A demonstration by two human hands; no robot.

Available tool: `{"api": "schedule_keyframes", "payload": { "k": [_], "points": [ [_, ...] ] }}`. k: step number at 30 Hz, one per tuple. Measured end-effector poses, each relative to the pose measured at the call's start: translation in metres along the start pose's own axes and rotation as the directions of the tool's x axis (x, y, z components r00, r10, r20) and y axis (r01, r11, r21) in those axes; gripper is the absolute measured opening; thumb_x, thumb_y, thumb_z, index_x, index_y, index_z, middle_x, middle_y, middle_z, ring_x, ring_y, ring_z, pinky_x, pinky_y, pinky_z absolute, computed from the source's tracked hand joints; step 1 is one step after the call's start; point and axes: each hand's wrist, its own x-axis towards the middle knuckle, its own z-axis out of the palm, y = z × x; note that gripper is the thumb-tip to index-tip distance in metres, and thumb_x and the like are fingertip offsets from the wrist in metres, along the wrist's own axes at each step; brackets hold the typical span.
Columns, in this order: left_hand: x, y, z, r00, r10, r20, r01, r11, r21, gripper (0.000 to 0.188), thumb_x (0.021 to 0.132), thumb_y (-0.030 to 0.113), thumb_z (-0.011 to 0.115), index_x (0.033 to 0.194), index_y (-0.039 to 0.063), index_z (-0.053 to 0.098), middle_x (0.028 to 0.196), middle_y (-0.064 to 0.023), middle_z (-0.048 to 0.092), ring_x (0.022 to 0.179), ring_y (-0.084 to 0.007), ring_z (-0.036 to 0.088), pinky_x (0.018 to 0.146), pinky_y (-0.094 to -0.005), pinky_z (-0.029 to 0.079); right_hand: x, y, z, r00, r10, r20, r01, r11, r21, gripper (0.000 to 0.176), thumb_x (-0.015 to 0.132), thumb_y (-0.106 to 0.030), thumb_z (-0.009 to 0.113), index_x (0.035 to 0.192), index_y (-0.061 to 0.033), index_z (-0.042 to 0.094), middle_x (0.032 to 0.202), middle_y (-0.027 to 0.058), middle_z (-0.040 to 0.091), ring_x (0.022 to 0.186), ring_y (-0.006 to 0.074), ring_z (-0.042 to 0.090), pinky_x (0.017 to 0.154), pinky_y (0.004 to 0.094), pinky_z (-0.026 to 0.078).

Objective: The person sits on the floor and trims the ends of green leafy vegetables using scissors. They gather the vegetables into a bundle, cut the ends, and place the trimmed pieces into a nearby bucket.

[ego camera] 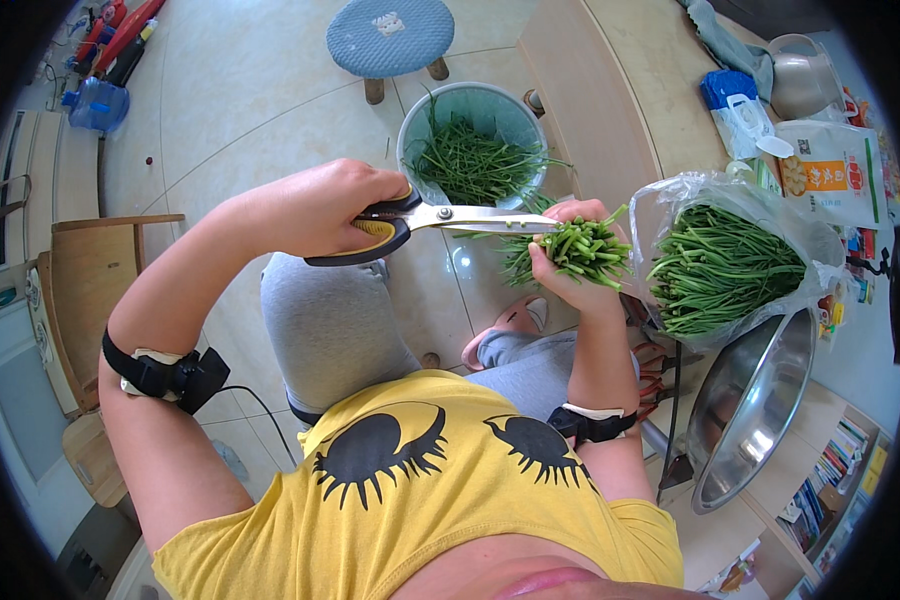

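In my left hand (345, 214) are scissors (409, 217) with black and yellow handles, their blades nearly closed. The blade tips reach the bundle at my right hand, and small green bits cling to the steel. My right hand (577, 281) grips a bundle of green vegetable stalks (585, 251), cut ends up towards me, the rest trailing behind the hand. Below and beyond the blades stands a round bin (407, 124) lined with plastic, holding loose thin greens (472, 161). Right of my right hand, an open clear plastic bag (649, 199) holds more long green stalks (720, 266).
A stainless steel bowl (784, 420) tilts below the bag. Red-handled tools (651, 375) lie beside my right forearm. Packages (832, 176) and a metal jug (802, 79) stand on the wooden table (667, 90). A blue-covered stool (390, 37) is beyond the bin. A wooden chair (97, 277) stands left.
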Motion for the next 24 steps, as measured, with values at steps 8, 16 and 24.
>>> {"api": "schedule_keyframes", "payload": {
  "k": [8, 16, 24],
  "points": [
    [0.0, 0.001, 0.001, 1.0, -0.013, -0.017, 0.013, 1.0, 0.024, 0.033, 0.069, 0.001, 0.063, 0.099, -0.002, 0.051, 0.078, -0.0188, 0.056, 0.073, -0.0356, 0.053, 0.066, -0.0398, 0.044, 0.0, -0.001, 0.0, 1.0, 0.004, 0.003, -0.004, 1.0, -0.026, 0.036, 0.06, -0.003, 0.077, 0.088, -0.0059, 0.055, 0.077, 0.0042, 0.064, 0.068, 0.0092, 0.061, 0.064, 0.0243, 0.05],
    [0.0, 0.0, 0.005, 0.998, -0.056, 0.001, 0.056, 0.998, -0.021, 0.024, 0.075, 0.006, 0.062, 0.093, -0.003, 0.05, 0.077, -0.0195, 0.056, 0.071, -0.0367, 0.053, 0.064, -0.0403, 0.044, -0.001, 0.0, 0.0, 0.998, 0.069, -0.002, -0.069, 0.997, -0.037, 0.036, 0.06, -0.002, 0.076, 0.088, -0.0061, 0.054, 0.072, 0.0019, 0.062, 0.065, 0.0081, 0.06, 0.063, 0.0238, 0.049],
    [0.002, -0.011, 0.023, 0.995, -0.099, 0.034, 0.103, 0.974, -0.203, 0.012, 0.08, 0.003, 0.06, 0.09, 0.0, 0.055, 0.072, -0.0083, 0.062, 0.063, -0.0188, 0.056, 0.059, -0.0308, 0.044, -0.004, 0.016, 0.006, 0.971, 0.234, -0.04, -0.23, 0.969, 0.094, 0.036, 0.059, -0.004, 0.075, 0.089, -0.0062, 0.055, 0.074, 0.0018, 0.061, 0.067, 0.0075, 0.059, 0.064, 0.0243, 0.049]
  ]
}}
